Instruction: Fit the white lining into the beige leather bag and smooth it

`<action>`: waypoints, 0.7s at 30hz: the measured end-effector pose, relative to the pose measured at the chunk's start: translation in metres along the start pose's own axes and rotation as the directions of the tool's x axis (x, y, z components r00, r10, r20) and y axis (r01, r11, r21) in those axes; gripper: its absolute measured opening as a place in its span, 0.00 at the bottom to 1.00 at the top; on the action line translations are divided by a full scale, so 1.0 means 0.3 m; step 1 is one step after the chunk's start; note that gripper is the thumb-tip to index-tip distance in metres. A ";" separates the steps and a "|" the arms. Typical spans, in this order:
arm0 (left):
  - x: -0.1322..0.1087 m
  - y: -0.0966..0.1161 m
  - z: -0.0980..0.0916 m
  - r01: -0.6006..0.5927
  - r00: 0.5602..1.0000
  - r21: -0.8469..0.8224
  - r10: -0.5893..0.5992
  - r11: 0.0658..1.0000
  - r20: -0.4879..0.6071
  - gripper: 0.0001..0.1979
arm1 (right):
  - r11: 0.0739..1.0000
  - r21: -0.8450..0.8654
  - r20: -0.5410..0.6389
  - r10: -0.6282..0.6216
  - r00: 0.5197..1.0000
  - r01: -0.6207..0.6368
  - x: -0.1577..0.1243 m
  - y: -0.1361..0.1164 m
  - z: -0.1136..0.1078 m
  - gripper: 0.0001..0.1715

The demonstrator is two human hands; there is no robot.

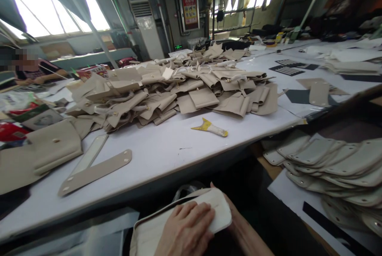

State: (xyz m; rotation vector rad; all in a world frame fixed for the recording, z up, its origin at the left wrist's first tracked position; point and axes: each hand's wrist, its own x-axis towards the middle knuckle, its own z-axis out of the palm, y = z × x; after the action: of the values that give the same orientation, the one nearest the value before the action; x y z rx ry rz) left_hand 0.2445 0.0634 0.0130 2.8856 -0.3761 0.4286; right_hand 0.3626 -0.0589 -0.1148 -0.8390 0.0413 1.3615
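A cream bag (149, 228) lies tilted near me, below the table's front edge, with a dark gap along its upper rim and a clear-wrapped loop behind it. On top of it is a stiff, pale panel (222, 208) with rounded corners. My left hand (188, 224) lies across the panel and bag with its fingers stretched flat and its thumb hidden. From the right, my right hand (229, 202) reaches behind the panel's far end and wraps round the bag there. Most of its fingers are hidden; one fingertip shows above the rim.
A white table (167, 148) bears a heap of beige bag pieces (197, 97), a yellow-and-white tool (210, 127) and beige strips (95, 172). Stacked pale panels (337, 164) stand low at right. A person (32, 69) sits at the far left.
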 end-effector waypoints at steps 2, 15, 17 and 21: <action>-0.005 -0.009 0.005 -0.010 1.000 0.004 0.010 1.000 -0.012 0.16 | 0.996 0.075 0.054 0.041 0.998 -0.045 0.009 -0.003 -0.004 0.40; 0.036 0.007 -0.029 0.101 0.980 -0.088 -0.084 0.991 0.179 0.14 | 0.978 0.193 0.143 0.057 0.988 -0.084 -0.007 -0.007 -0.029 0.40; 0.039 0.017 -0.027 0.154 0.967 -0.116 -0.126 0.981 0.221 0.13 | 0.988 0.145 0.126 0.040 0.991 -0.058 -0.011 -0.013 -0.019 0.40; 0.044 0.036 -0.028 0.262 0.927 -0.169 -0.199 0.950 0.317 0.11 | 0.994 -0.080 0.046 -0.075 0.996 0.079 -0.027 -0.032 0.004 0.43</action>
State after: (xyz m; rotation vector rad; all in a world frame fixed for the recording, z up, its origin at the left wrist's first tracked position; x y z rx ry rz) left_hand 0.2516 0.0523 0.0265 2.7399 -0.1092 -0.0830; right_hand 0.3683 -0.0647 -0.1054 -0.8712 -0.0800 1.3152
